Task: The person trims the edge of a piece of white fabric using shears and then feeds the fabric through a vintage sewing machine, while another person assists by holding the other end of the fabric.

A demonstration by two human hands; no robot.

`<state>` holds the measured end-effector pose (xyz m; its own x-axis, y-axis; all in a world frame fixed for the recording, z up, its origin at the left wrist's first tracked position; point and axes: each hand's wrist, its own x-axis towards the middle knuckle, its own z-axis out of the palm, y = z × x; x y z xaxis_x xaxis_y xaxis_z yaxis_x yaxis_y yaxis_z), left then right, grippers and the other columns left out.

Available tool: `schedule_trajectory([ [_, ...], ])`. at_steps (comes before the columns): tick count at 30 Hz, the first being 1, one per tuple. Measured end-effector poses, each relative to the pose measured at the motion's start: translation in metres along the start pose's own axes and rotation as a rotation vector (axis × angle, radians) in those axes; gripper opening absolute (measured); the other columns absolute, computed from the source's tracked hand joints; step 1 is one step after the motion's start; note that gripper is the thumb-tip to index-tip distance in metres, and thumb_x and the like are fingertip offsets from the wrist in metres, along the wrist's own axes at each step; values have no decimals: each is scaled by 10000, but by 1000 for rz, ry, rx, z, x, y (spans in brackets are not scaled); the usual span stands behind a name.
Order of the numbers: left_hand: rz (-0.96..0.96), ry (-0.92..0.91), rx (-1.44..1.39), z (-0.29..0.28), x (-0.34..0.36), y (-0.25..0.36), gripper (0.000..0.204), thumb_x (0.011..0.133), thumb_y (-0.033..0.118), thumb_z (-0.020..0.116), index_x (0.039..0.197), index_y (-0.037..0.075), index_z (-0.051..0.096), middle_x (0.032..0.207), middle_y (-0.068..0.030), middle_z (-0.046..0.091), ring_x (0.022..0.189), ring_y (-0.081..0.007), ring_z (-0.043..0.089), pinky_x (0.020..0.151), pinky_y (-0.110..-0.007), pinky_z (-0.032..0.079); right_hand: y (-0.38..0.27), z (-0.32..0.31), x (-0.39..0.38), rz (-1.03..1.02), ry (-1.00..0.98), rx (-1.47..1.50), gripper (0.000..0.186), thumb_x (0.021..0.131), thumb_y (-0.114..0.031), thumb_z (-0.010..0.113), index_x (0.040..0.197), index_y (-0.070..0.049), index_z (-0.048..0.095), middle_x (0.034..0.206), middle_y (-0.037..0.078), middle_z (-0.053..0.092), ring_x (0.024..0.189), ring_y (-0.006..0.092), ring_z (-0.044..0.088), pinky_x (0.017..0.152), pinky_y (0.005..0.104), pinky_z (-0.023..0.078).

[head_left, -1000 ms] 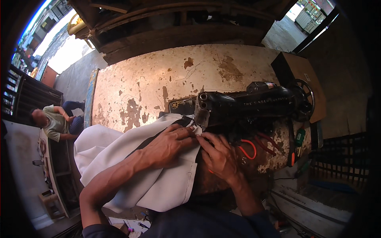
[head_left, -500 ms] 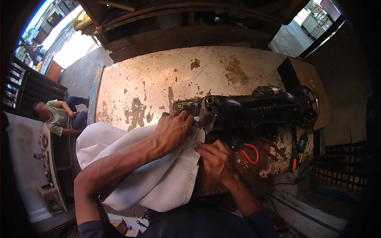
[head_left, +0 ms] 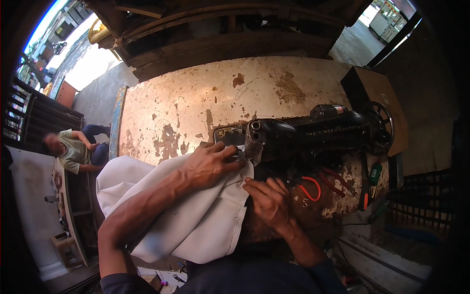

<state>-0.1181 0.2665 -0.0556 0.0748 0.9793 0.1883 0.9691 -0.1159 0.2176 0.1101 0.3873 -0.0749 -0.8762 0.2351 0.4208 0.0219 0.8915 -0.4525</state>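
A black sewing machine [head_left: 313, 130] stands on the worn table with its needle end toward the left. Draped in front of it is a large piece of white fabric [head_left: 196, 223], with a line of stitching along its right edge. My left hand [head_left: 210, 164] lies over the fabric beside the needle end, fingers bent and gripping it. Just below and to the right, my right hand [head_left: 269, 201] pinches the fabric's edge between thumb and finger. The needle and presser foot are mostly hidden behind my left fingers.
Pliers with orange-red handles [head_left: 312, 188] lie right of my right hand. A green bottle [head_left: 375, 173] is farther right, and a cardboard box [head_left: 379, 90] stands behind the handwheel [head_left: 384, 122]. The tabletop [head_left: 196, 93] is chipped. A person [head_left: 76, 149] sits at the left.
My left hand has shifted slightly down and right along the fabric, closer to the needle end. My right hand still pinches the edge, and the view has tilted slightly.
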Motion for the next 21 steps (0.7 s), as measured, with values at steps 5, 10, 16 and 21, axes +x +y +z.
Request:
schedule_trajectory([
  [5,-5,-4,-34,3,4,-1,279,887,212,676,1145,231,779,1090,-20,612,993,-229,661,722,-397,605,0,1,-1,24,-14,-30,242,827,-29,698,1028,-121,797,1158,-25,775,821,172,626,749,352,487],
  [10,-43,39,-82,0,7,1,259,873,202,689,1098,225,815,1093,-34,636,1011,-233,674,723,-389,605,-2,-1,1,65,-26,-37,239,827,-28,695,1012,-137,800,1146,-48,779,823,165,627,745,345,481],
  [16,-101,31,-95,5,4,-2,282,868,178,682,1112,224,816,1128,-57,651,1018,-264,691,737,-400,605,-1,0,8,92,10,-17,232,807,-9,728,984,-133,811,1115,-49,800,730,185,624,677,344,485],
  [21,-79,108,-112,14,2,-4,300,868,160,668,1122,213,817,1126,-82,648,1019,-293,702,786,-424,611,4,-3,14,109,25,28,252,796,-2,719,991,-133,809,1103,-50,798,727,204,620,696,335,536],
])
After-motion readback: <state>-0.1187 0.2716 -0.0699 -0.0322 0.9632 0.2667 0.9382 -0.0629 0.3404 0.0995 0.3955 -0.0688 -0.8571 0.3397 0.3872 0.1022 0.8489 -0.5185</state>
